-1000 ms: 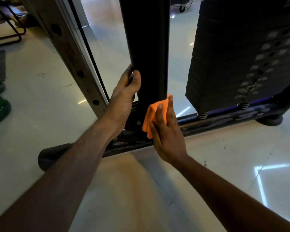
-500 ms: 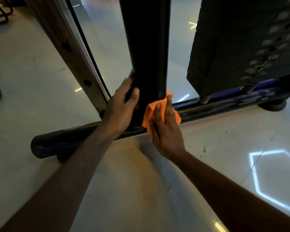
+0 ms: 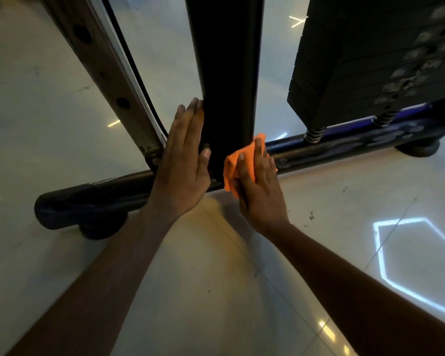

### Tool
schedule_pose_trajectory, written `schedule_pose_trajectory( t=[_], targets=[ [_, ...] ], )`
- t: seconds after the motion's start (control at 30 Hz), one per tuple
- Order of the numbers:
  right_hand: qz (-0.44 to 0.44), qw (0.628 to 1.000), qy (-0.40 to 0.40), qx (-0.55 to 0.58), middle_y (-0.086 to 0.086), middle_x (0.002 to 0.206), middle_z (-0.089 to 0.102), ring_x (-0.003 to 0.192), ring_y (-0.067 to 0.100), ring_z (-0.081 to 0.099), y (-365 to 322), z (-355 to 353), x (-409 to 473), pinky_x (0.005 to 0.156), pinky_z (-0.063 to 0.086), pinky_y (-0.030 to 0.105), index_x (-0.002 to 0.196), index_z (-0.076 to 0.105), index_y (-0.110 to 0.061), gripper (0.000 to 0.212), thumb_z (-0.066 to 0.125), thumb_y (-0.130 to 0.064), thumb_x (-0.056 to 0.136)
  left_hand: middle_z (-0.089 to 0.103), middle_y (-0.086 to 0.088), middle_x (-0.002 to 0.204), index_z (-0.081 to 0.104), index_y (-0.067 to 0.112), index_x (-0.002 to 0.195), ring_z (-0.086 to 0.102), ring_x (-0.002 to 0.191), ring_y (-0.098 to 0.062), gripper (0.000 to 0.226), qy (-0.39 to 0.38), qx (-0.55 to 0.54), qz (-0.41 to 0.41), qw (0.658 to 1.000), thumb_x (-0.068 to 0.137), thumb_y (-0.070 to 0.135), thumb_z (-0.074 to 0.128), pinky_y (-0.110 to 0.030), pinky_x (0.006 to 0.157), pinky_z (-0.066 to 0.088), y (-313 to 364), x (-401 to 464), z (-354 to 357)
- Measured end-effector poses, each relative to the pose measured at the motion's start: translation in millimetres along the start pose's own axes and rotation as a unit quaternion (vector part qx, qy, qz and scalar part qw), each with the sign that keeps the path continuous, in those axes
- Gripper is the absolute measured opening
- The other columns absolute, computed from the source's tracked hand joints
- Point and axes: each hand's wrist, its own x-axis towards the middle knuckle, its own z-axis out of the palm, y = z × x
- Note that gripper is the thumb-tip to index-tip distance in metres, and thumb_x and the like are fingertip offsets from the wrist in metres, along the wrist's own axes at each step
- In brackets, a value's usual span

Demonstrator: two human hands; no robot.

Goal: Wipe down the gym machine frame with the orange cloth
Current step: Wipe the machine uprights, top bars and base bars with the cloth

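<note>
A black upright post (image 3: 226, 73) of the gym machine frame rises from a dark base tube (image 3: 332, 147) on the floor. My right hand (image 3: 260, 186) presses the orange cloth (image 3: 233, 165) with straight fingers against the foot of the post, where it meets the base tube. My left hand (image 3: 183, 160) lies flat with straight fingers against the left side of the same post, thumb on its front face. Most of the cloth is hidden under my right hand.
A black weight stack (image 3: 370, 60) on springs stands at the right over the base tube. A slanted drilled bar (image 3: 106, 80) with a black cable runs at the left. A rubber foot (image 3: 100, 231) sits under the tube's left end. Glossy tiled floor (image 3: 216, 291) lies in front.
My right hand slid the cloth down the post to its foot. My left hand went from gripping the post's edge to lying flat against its side, lower down.
</note>
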Motion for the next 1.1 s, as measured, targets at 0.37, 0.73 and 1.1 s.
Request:
schedule_pose_trajectory(
  t=[0.37, 0.73, 1.1],
  targets=[
    [0.057, 0.998, 0.015, 0.019, 0.022, 0.181, -0.002, 0.168, 0.038, 0.003, 2.6, 10.5, 9.3, 0.135, 0.011, 0.062, 0.169, -0.023, -0.029, 0.089, 0.043, -0.052, 0.113, -0.006, -0.018, 0.179, 0.003, 0.004, 0.171, -0.010, 0.166, -0.035, 0.096, 0.032, 0.120, 0.035, 0.992, 0.101, 0.012, 0.067, -0.048, 0.135, 0.004, -2.8, -9.5, 16.5],
    [0.200, 0.972, 0.068, 0.107, 0.016, 0.181, -0.009, 0.168, 0.032, -0.010, -35.6, 21.3, 23.5, 0.135, 0.000, 0.062, 0.172, -0.009, -0.012, 0.084, 0.035, -0.054, 0.114, -0.004, -0.022, 0.178, 0.003, 0.001, 0.170, -0.009, 0.165, -0.041, 0.098, 0.044, 0.139, 0.032, 0.989, 0.099, 0.021, 0.067, -0.054, 0.135, 0.009, -2.6, -10.1, 20.1],
    [0.223, 0.968, 0.046, 0.107, 0.010, 0.183, -0.005, 0.168, 0.027, -0.012, -31.8, 13.8, 19.8, 0.136, -0.001, 0.058, 0.174, -0.001, -0.010, 0.076, 0.029, -0.050, 0.116, -0.002, -0.023, 0.178, 0.005, 0.002, 0.171, -0.006, 0.165, -0.042, 0.110, 0.060, 0.162, 0.027, 0.985, 0.094, 0.033, 0.077, -0.058, 0.134, 0.011, -0.9, -11.7, 26.3]
  ],
)
